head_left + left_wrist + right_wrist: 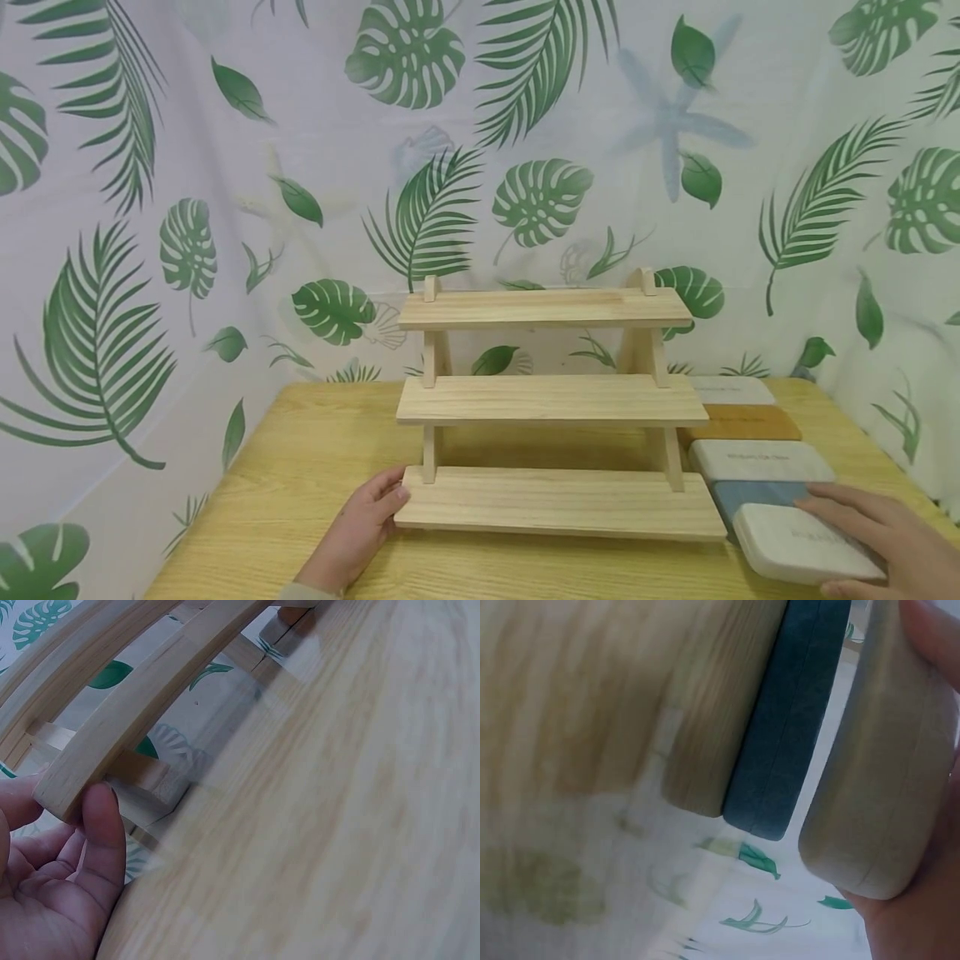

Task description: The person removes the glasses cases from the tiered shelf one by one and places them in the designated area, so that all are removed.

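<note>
A three-tier wooden display stand (551, 500) stands on the table in the head view. My left hand (360, 525) pinches the left end of its lowest shelf; the left wrist view shows the shelf end (75, 776) between thumb and fingers. At the lower right, my right hand (892, 542) grips an off-white flat case (798, 542) with rounded edges and faint lettering. That case is raised over a blue case (753, 497), and a gap shows between the held case (877, 772) and the blue one (787, 727) in the right wrist view.
Behind the blue case, a row of flat cases runs back along the stand's right side: an off-white one (761, 461), an orange-brown one (742, 422) and another off-white one (731, 390). A leaf-printed cloth (300, 125) hangs behind the wood-grain table (300, 467).
</note>
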`<state>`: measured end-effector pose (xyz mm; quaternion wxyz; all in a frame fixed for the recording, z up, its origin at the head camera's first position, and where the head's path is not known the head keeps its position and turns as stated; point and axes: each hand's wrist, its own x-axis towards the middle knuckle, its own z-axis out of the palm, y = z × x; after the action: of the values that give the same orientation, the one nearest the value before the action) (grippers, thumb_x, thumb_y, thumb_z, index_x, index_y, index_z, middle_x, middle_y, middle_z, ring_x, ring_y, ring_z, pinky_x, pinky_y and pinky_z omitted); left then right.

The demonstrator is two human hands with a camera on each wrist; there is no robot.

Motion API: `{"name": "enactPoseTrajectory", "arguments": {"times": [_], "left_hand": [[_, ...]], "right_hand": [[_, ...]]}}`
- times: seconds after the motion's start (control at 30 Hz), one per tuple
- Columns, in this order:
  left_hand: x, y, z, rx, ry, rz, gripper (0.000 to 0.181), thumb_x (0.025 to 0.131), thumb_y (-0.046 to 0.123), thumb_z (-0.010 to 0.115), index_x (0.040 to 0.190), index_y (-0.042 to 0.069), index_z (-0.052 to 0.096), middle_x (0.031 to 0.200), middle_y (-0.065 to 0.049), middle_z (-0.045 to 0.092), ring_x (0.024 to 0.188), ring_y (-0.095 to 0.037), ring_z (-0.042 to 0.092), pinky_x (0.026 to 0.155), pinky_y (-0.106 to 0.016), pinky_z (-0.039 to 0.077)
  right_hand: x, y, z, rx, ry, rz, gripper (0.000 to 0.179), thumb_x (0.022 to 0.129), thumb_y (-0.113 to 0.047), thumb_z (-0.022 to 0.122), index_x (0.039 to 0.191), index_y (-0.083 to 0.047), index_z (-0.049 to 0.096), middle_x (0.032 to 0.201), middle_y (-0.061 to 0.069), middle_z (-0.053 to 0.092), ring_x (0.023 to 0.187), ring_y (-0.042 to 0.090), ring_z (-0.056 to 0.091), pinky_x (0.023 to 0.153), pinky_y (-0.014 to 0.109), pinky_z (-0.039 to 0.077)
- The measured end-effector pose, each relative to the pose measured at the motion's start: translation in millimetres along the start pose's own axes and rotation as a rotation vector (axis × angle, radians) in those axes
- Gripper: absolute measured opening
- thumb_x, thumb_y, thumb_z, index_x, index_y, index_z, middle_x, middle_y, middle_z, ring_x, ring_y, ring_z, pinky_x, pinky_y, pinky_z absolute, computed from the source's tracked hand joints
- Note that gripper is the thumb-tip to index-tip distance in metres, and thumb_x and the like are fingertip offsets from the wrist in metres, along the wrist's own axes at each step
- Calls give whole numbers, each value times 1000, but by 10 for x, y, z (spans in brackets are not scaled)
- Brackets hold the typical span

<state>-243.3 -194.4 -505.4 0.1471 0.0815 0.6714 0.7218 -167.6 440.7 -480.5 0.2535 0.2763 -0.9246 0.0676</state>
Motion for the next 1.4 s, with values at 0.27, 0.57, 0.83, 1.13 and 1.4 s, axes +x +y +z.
{"name": "enactPoseTrajectory", "arguments": {"times": [0.27, 0.57, 0.83, 1.13, 1.4], "left_hand": [[3, -3, 32, -2, 15, -11, 67, 108, 29, 51, 155, -10, 23, 152, -29, 38, 131, -31, 47, 105, -37, 46], [3, 32, 37, 2, 3, -9, 67, 109, 28, 50, 155, -12, 21, 151, -31, 39, 129, -31, 50, 103, -38, 48], [-27, 11, 49, 7, 17, -3, 68, 108, 28, 52, 154, -13, 22, 149, -29, 41, 127, -29, 51, 103, -36, 48], [-13, 18, 33, 9, 26, -7, 69, 108, 29, 52, 155, -12, 22, 152, -31, 37, 132, -31, 46, 106, -36, 45], [-10, 56, 25, 22, 16, -6, 66, 109, 26, 49, 155, -11, 21, 155, -32, 32, 136, -34, 42, 107, -38, 44]], "right_hand": [[-200, 165, 141, 140, -201, 85, 80, 65, -38, 95, 137, -26, 62, 147, -27, 24, 108, 18, 60, 66, 40, 55], [-247, 230, 165, 128, -367, 93, 69, 75, -43, 89, 135, -24, 62, 130, 31, 53, 102, 52, 59, 69, 49, 56], [-197, 193, 239, 93, -101, -34, 83, 49, -45, 99, 123, -29, 66, 122, 3, 59, 94, 27, 65, 62, 30, 53], [-160, 67, 231, 103, -186, 83, 79, 54, -50, 96, 119, -19, 62, 120, 23, 59, 95, 47, 62, 64, 59, 53], [-145, 37, 209, 134, -238, 141, 78, 59, -53, 94, 119, -16, 62, 122, 26, 58, 98, 49, 61, 66, 62, 53]]}}
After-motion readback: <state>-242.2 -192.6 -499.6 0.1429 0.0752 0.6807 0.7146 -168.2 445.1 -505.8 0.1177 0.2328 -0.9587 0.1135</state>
